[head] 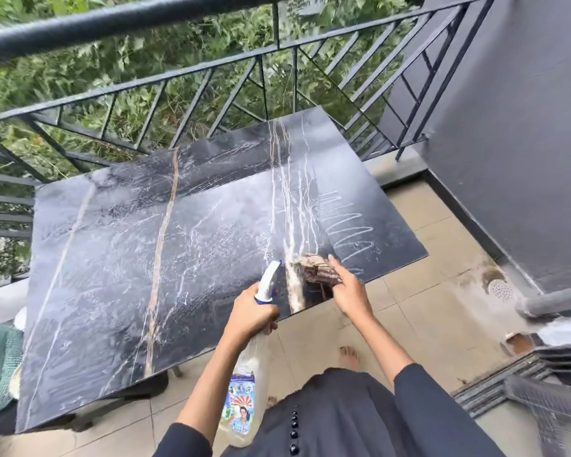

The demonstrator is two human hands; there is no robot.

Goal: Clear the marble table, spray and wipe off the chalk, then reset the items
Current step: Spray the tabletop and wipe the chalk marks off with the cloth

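The desk (pixel 112 258) looks cleared and wet. Chalk zigzags (pixel 346 225) show right of the rag (pixel 317 272). The left grip (pixel 254 311) holds the spray bottle (pixel 244 390), and the right grip (pixel 350 291) holds the rag. Nothing is put back yet.

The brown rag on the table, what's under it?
The wet black marble table lies under the crumpled brown rag. The right hand holds it there, so the spot beneath is hidden.

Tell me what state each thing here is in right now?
marble table: wet, streaked, cleared of items.
chalk zigzag: unwiped, near the right edge.
spray bottle: held, nozzle toward the table.
cloth: bunched, pressed on the table.
left hand: grips the spray bottle.
right hand: holds the cloth.
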